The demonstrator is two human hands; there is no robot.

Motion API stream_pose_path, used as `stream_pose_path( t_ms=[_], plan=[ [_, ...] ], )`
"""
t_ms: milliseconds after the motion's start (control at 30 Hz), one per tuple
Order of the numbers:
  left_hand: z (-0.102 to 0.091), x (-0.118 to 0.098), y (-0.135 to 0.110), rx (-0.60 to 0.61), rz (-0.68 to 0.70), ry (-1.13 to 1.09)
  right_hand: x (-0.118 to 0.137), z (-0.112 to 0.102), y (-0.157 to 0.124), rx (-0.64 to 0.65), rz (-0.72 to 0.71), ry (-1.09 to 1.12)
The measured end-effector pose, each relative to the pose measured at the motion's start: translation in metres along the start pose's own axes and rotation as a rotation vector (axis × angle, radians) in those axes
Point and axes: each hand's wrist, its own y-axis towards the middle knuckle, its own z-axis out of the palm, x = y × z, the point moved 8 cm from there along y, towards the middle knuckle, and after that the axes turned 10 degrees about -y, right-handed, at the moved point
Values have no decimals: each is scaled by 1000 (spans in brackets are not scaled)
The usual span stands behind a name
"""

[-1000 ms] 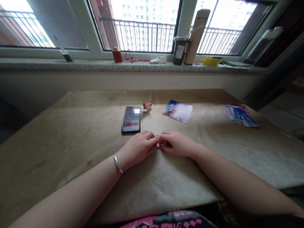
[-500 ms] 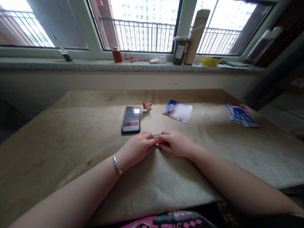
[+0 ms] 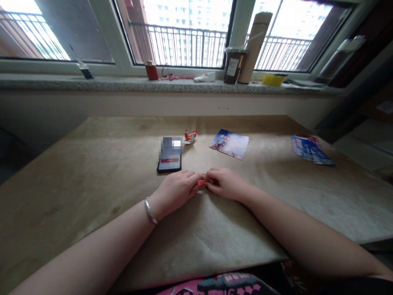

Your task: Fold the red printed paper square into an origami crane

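Note:
A small folded piece of red and white paper (image 3: pixel 201 182) lies between my two hands on the tan table cover (image 3: pixel 92 172). My left hand (image 3: pixel 176 189), with a silver bangle on the wrist, pinches its left side with closed fingers. My right hand (image 3: pixel 225 183) pinches its right side, fingers curled. Most of the paper is hidden under my fingertips.
A dark phone (image 3: pixel 170 155) lies just beyond my left hand. A folded red paper figure (image 3: pixel 190 136) sits behind it. A printed card (image 3: pixel 229 143) and a stack of printed sheets (image 3: pixel 310 149) lie to the right. The windowsill holds a jar (image 3: pixel 232 65), a cardboard tube (image 3: pixel 253 41) and small items.
Both hands have closed tighter over the small paper, so less of it shows now. Arms and other objects have stayed in place.

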Motion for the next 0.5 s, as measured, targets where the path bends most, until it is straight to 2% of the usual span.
stream_pose_path(
  t_ms=[67,167,267,500],
  plan=[
    [-2,-1,1,-29,19,1,1,-1,0,-1,4,-30],
    [1,-5,1,3,75,59,0,-2,0,1,17,-99],
    [3,-4,0,21,80,86,-5,-3,0,11,56,-148],
    [0,-4,0,-1,66,80,-5,-2,3,73,46,-182]
  ],
)
